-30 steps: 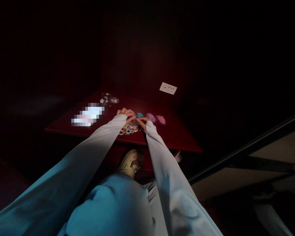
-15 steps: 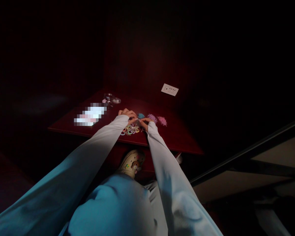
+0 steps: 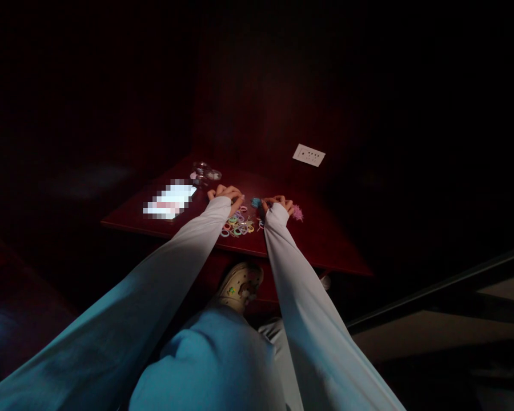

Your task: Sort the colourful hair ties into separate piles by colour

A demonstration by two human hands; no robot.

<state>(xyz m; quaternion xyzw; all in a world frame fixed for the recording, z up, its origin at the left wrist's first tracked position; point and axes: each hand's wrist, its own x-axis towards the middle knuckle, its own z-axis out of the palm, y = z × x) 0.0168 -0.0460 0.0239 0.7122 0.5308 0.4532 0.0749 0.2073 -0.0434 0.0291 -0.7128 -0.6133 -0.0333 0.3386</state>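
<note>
On the dark red table (image 3: pixel 325 251) lies a loose spread of small pastel rings (image 3: pixel 237 230). My left hand (image 3: pixel 227 196) is just above and left of the rings, its fingers curled together; whatever they hold is too small to make out. To the right, my right hand (image 3: pixel 278 204) is bent over the small piles, fingertips beside the blue pile (image 3: pixel 256 202). It covers the purple pile, and the pink pile (image 3: pixel 297 213) shows past its right side. Whether its fingers pinch anything cannot be seen.
A lit phone (image 3: pixel 171 201), partly pixelated, lies on the left of the table. Clear round containers (image 3: pixel 206 173) stand behind it. A white socket plate (image 3: pixel 309 154) is on the back wall. Below the front edge shows a beige clog (image 3: pixel 240 285).
My hands have moved apart from where their fingertips met. The right one has gone over the purple pile. The whole view has shifted slightly, so the table appears further right.
</note>
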